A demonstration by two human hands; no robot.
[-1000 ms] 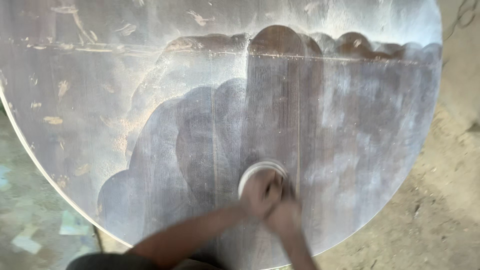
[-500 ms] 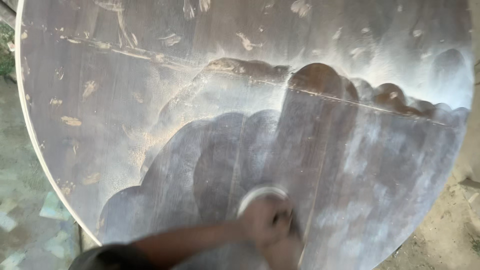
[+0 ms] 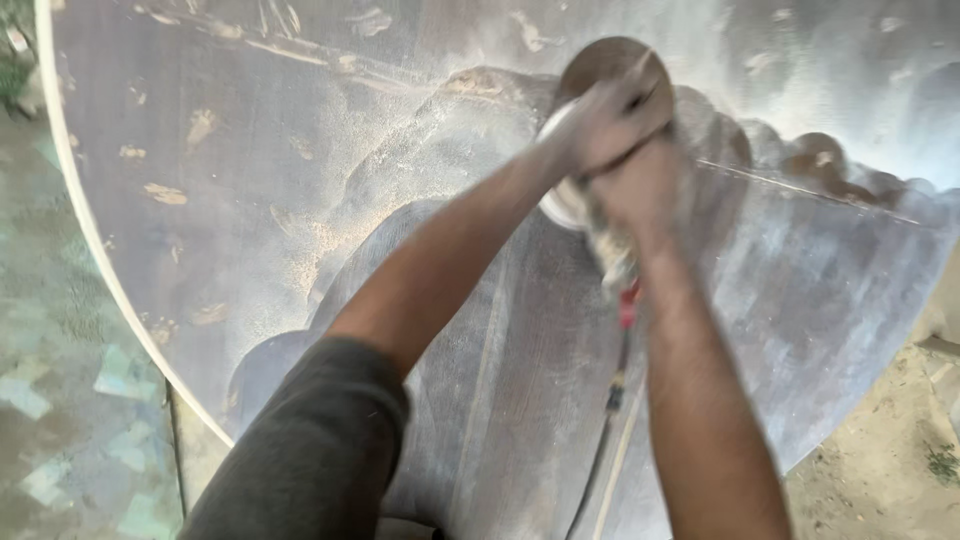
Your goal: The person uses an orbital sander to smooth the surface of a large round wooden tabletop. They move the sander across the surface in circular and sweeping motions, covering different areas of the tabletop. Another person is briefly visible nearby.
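Note:
A large round wooden tabletop (image 3: 300, 200) fills the view, dusty pale on its far and left parts and darker where it has been sanded. Both my arms reach out over it. My left hand (image 3: 610, 115) is closed over the top of a round disc sander (image 3: 562, 205), whose pale pad edge shows under the hand. My right hand (image 3: 640, 190) grips the sander's body just behind it. A cord with a red fitting (image 3: 626, 305) trails back from the tool along my right forearm.
The tabletop's curved edge (image 3: 95, 250) runs down the left, with a greenish patterned floor (image 3: 60, 400) beyond it. Sandy ground (image 3: 890, 470) lies at the lower right. Sawdust streaks sit on the unsanded wood.
My hands and the sander have moved from the near edge of the tabletop out toward its middle and far part, with both arms stretched forward.

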